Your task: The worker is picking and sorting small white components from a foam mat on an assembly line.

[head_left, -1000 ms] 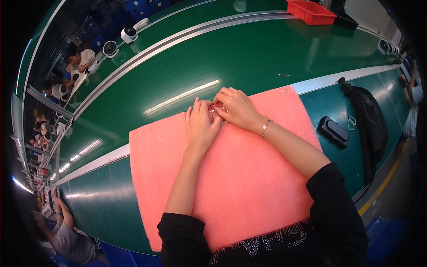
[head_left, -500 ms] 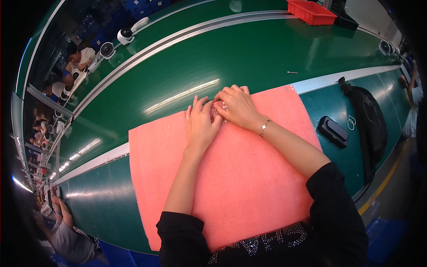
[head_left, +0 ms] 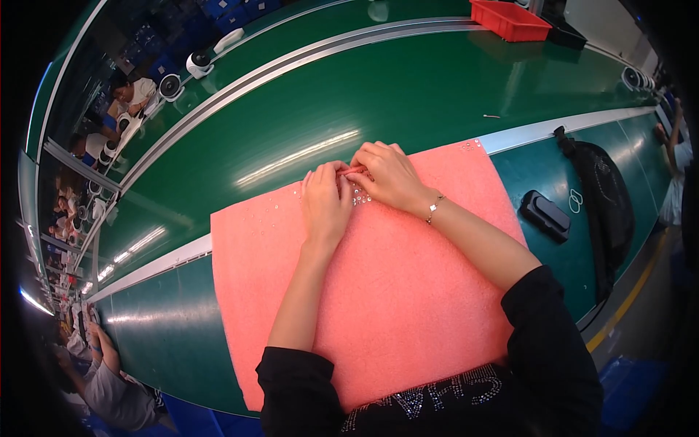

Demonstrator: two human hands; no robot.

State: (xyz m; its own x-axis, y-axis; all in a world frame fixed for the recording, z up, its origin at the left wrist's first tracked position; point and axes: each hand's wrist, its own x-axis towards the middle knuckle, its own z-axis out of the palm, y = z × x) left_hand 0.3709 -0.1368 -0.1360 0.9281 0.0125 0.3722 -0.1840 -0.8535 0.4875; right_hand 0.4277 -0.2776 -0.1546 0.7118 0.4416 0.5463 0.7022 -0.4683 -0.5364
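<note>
At the mat's far edge:
part: small red piece (head_left: 354, 170), axis roughly left-right, detail too small to be told
hands: left hand (head_left: 325, 202) and right hand (head_left: 386, 175) pinched narrow on it
surface: pink mat (head_left: 378, 306) laid on green belt (head_left: 349, 95)

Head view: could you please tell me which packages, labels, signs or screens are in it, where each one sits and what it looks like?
No labels, signs or screens that I can make out.
Red bin: far side of the green belt, upper right; shallow rectangular open crate.
Black bag: right of the pink mat, on the bench edge; long, dark, mesh-like.
Black case: between mat and bag; small, oblong.
</note>
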